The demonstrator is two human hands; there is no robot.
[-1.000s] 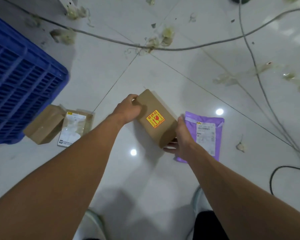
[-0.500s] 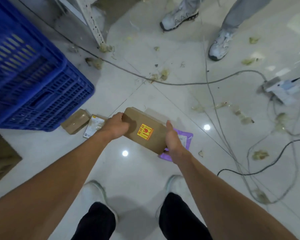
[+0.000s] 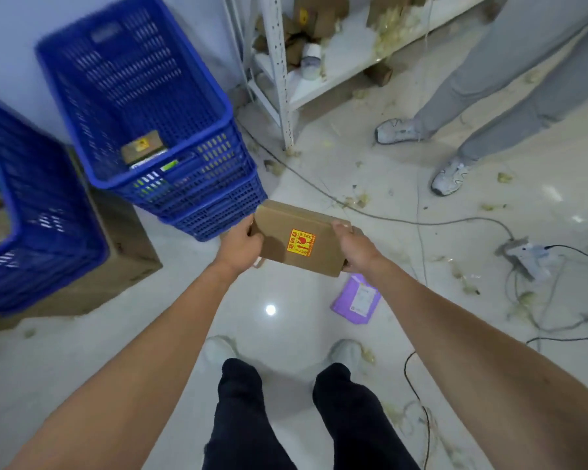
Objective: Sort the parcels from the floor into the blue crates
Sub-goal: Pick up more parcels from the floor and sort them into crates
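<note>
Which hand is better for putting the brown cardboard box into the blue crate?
Left, probably: the left hand grips the end of the brown cardboard box nearest the blue plastic crate, while the right hand holds the far end.

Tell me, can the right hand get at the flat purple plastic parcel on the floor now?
Probably not yet: the right hand and left hand both hold the brown cardboard box. The flat purple plastic parcel lies uncovered on the floor.
</note>
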